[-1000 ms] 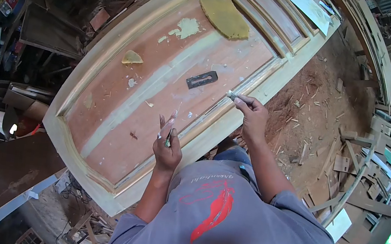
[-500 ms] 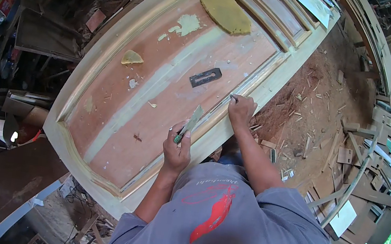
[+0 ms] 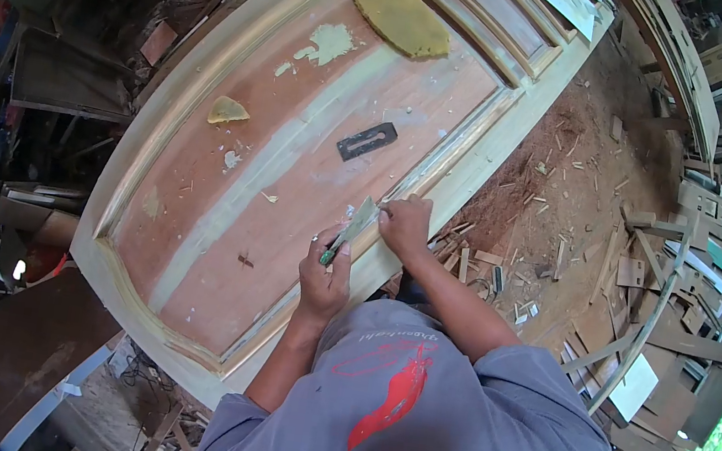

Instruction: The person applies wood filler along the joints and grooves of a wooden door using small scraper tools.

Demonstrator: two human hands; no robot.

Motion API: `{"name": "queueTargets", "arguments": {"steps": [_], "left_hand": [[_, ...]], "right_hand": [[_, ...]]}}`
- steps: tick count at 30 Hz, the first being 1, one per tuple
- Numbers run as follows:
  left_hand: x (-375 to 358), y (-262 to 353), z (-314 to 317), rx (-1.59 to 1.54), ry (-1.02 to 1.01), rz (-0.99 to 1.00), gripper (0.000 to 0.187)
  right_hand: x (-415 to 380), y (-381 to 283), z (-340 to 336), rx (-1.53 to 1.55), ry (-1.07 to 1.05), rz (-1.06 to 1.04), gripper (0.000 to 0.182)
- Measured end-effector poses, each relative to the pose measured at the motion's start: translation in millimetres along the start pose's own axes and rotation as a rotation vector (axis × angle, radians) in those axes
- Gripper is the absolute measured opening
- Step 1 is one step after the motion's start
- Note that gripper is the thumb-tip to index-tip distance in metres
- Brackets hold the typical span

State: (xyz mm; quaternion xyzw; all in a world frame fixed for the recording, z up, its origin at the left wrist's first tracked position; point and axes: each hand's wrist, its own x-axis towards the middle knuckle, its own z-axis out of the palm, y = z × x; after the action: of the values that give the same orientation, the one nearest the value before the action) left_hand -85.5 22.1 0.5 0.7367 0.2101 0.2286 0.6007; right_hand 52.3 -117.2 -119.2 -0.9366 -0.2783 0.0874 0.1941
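My left hand (image 3: 325,278) is wrapped around the green handle of a putty knife (image 3: 354,232), its flat blade pointing up and away from me. Close to the blade's tip, my right hand (image 3: 405,224) pinches a small, thin dark tool (image 3: 384,207) over the inner moulding. Most of that tool is hidden by the fingers, so I cannot tell its kind. Both hands are over the near side of a framed wooden panel (image 3: 276,204) with a pale filler stripe. A black slotted plate (image 3: 367,141) lies on the panel beyond the hands.
A large yellow-brown flat piece (image 3: 396,7) rests at the panel's far end, with a smaller yellowish piece (image 3: 228,111) on the left. Dried pale filler (image 3: 327,43) marks the surface. Wood scraps (image 3: 560,253) litter the floor to the right, and stacked boards (image 3: 696,337) stand beyond.
My right hand has moved down and left along the moulding, bringing its small tool to the putty knife's tip. My left hand stays nearly in place, still gripping the knife.
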Motion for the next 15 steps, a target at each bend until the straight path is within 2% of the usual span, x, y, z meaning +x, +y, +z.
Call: {"name": "queueTargets", "arguments": {"steps": [1,4,8,11,15], "left_hand": [[0.1,1.3,-1.1,0.006,-0.001,-0.005,0.029],[-0.2,2.6,-4.2,0.019,0.005,-0.027,0.029],[-4.7,-0.1,-6.5,-0.014,-0.053,-0.141,0.029],[-3.1,-0.9,-3.9,0.015,-0.005,-0.043,0.03],[-2.8,-0.8,-5.0,0.014,0.009,-0.033,0.029]], "right_hand": [[4.7,6.1,-3.1,0.066,-0.014,0.101,0.01],[32.4,34.1,-27.2,-0.105,0.094,0.239,0.012],[66.3,68.5,-40.6,-0.144,0.195,0.205,0.013],[74.2,77.9,-30.6,-0.167,0.181,0.163,0.012],[67.4,69.3,-22.2,-0.181,0.104,0.14,0.009]]}}
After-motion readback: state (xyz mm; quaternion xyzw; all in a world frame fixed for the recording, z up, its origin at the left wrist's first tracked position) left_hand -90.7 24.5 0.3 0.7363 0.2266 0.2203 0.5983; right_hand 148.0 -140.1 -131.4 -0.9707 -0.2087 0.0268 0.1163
